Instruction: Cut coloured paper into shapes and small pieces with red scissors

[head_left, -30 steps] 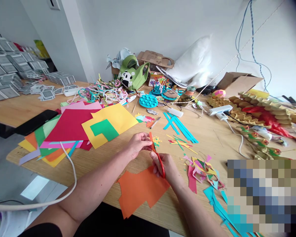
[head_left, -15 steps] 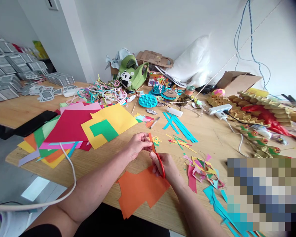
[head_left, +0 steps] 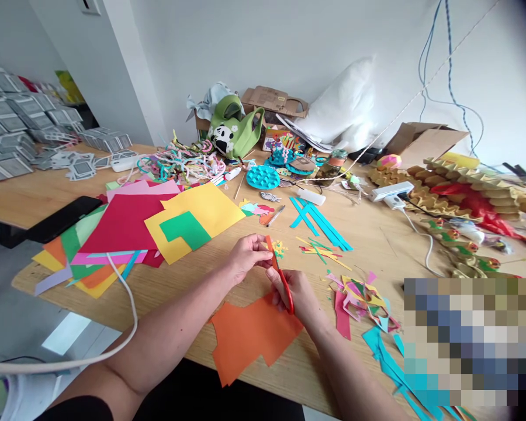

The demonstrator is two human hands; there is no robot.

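Observation:
My right hand [head_left: 296,292] is closed around the red handles of a pair of scissors [head_left: 288,292], whose blades point away from me. In a pinch, my left hand [head_left: 248,257] holds a narrow orange paper strip [head_left: 269,244] right at the blades. Whether the blades are apart is too small to tell. Below both hands, an orange paper sheet [head_left: 256,339] with notched edges lies at the table's front edge. Small yellow and green paper snippets [head_left: 280,249] are scattered just beyond the strip. Thin cut strips [head_left: 322,251] lie to their right.
Coloured paper sheets [head_left: 118,225] and a black phone-like slab [head_left: 65,217] are at left. Blue strips [head_left: 322,225] and paper scraps [head_left: 362,298] lie at right. A white cable [head_left: 129,292] crosses the left front. Craft pieces, a green panda bag [head_left: 236,131] and egg trays [head_left: 464,193] stand behind.
The camera view has shifted very slightly. Both hands, the scissors and the orange strip keep nearly the same position.

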